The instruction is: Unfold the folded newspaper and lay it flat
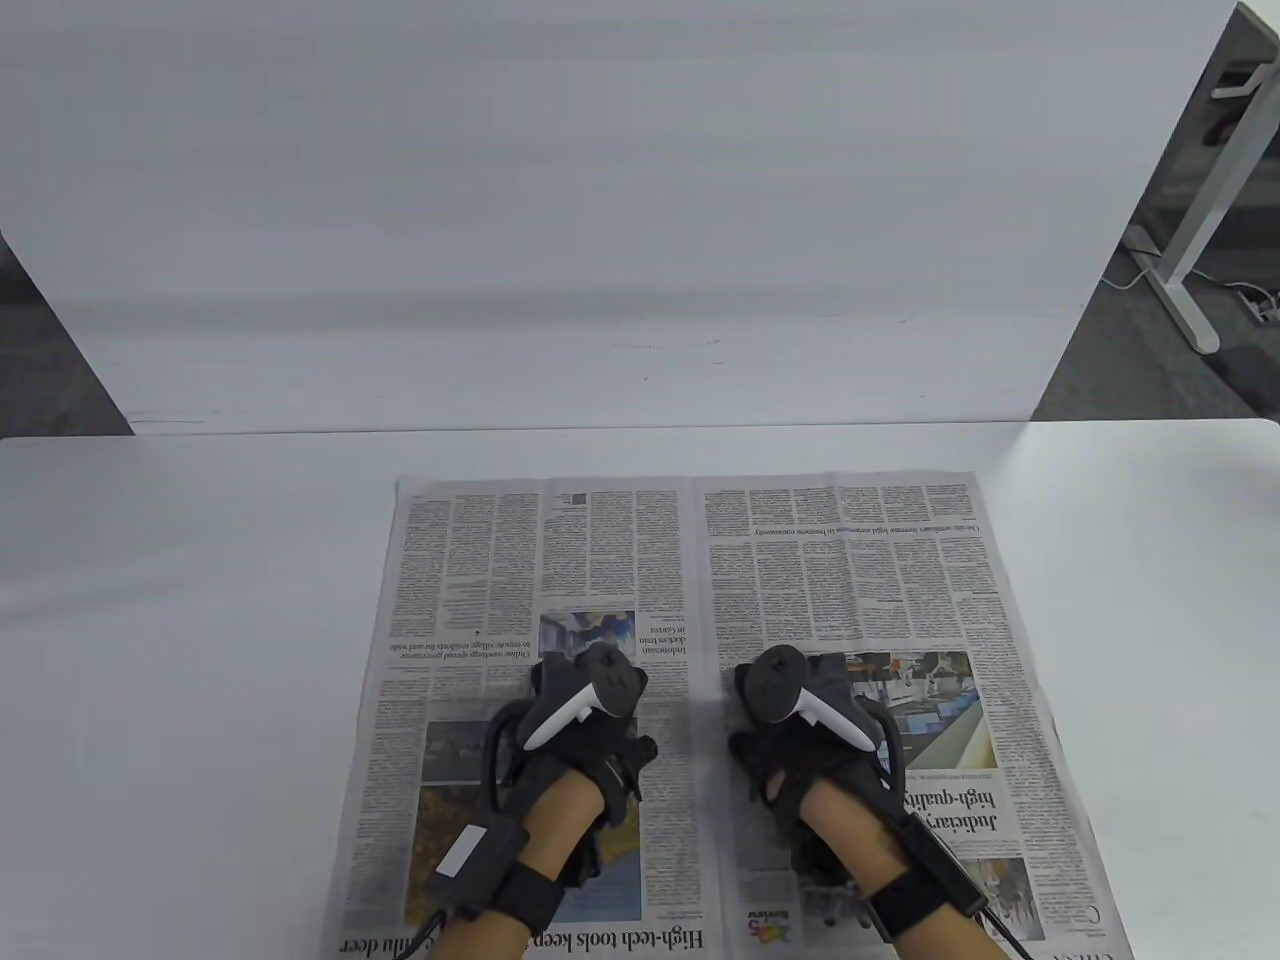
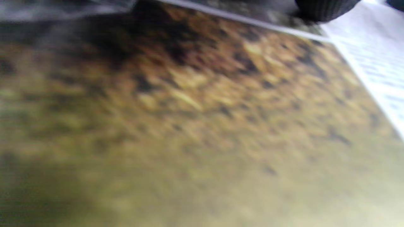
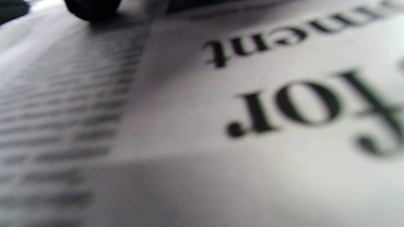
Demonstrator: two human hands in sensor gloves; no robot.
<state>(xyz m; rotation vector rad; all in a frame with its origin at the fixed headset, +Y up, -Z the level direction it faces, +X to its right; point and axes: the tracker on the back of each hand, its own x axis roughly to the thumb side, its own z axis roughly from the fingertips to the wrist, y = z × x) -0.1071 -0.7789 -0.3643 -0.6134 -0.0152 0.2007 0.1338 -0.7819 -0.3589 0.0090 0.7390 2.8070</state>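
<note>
Newspaper (image 1: 700, 600): opened to a 2-page spread, lying flat on the white desk (image 1: 180, 620), text upside down toward the camera, centre fold running between the 2 hands. Its near edge runs out of the table view at the bottom.

Left hand (image 1: 575, 710): rests on the left page just beside the fold, palm down, tracker on its back. The fingers are hidden under the tracker in the table view, so whether they lie spread or curled cannot be told.

Right hand (image 1: 800, 710): rests on the right page just beside the fold, at the edge of a printed photo (image 1: 925, 700). Finger posture likewise cannot be told.

Table view only: both forearms, wrist straps, a white backboard (image 1: 600, 200) standing behind the desk, a desk leg (image 1: 1195, 230) at far right.

Left wrist view only: a blurred close-up of a brown-yellow printed picture (image 2: 202, 126), with 1 dark gloved fingertip (image 2: 325, 9) at the top edge, touching the paper.

Right wrist view only: large blurred headline letters (image 3: 300, 104) and text columns, a dark fingertip (image 3: 93, 9) at the top left on the page.
</note>
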